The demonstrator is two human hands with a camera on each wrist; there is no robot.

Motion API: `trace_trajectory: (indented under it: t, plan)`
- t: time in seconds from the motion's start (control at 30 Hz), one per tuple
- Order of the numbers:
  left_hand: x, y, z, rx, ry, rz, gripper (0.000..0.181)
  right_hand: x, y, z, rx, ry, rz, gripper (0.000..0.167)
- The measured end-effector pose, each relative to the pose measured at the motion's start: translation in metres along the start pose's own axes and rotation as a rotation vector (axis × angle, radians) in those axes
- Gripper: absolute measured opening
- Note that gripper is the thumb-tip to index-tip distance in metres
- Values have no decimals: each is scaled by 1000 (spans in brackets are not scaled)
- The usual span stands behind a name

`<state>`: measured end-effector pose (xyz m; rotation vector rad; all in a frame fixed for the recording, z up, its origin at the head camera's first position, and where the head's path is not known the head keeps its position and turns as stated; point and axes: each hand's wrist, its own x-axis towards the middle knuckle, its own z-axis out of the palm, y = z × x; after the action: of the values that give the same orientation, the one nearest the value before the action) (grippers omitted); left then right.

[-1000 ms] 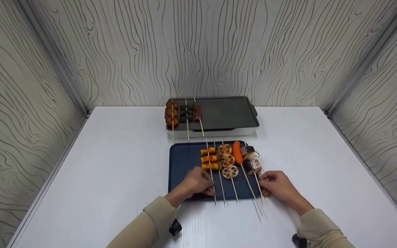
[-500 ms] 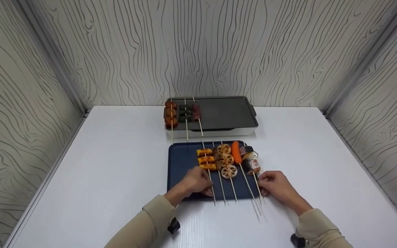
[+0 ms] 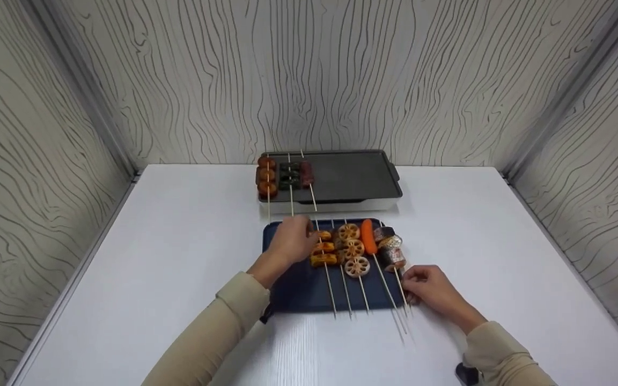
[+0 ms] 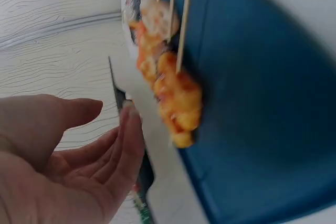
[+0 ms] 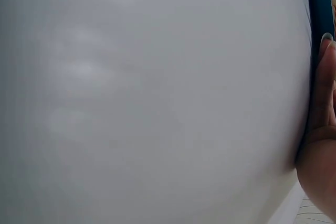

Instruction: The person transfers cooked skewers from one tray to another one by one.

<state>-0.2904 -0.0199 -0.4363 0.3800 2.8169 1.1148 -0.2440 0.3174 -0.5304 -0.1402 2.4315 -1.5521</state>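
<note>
My left hand [image 3: 292,238] is over the blue tray's upper left, beside a skewer of yellow-orange pieces [image 3: 323,260]. In the left wrist view that hand [image 4: 68,161] has thumb and fingers apart with nothing between them, left of the yellow-orange pieces [image 4: 181,98]. My right hand [image 3: 431,289] grips the right rim of the blue tray [image 3: 303,292], thumb and forefinger bent together; in the right wrist view its fingers [image 5: 321,93] lie against the tray edge [image 5: 319,3]. Also on the tray are lotus root slices [image 3: 356,267], an orange sausage [image 3: 369,238] and silvery-skinned pieces [image 3: 393,256], all skewered.
Behind the tray stands a dark griddle [image 3: 357,177] on a white base. Three skewers lie at its left: round brown pieces [image 3: 267,174], dark green pieces [image 3: 289,176] and a reddish piece [image 3: 306,174]. Patterned walls [image 3: 309,80] enclose the white table [image 3: 191,214].
My left hand has left the lower stick of the yellow-orange skewer and moved up to its top end. That skewer shifted slightly left earlier. The right hand stays at the tray rim.
</note>
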Motion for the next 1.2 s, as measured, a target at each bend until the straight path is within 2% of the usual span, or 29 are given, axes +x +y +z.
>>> trace_trajectory:
  t: [0.13,0.23,0.33,0.53,0.73,0.9,1.0,1.2]
  plan:
    - [20,12,-13,129,86,24,20,0,0,2,19,13,-6,12]
    - [36,18,-20,182,114,-9,38,0,-1,4,19,16,-6,12]
    - [54,22,-22,225,130,-51,46,-1,1,6,22,24,2,13]
    - [80,20,-16,258,144,-110,40,-1,2,6,6,30,0,13]
    - [90,14,-5,223,184,-130,20,-1,0,4,3,23,-12,12]
    - [97,10,4,174,206,-138,19,1,0,4,6,14,-17,12]
    - [101,8,8,154,194,-170,20,0,-1,5,19,5,-10,12]
    - [106,4,10,18,204,-227,20,-1,0,3,21,7,0,12]
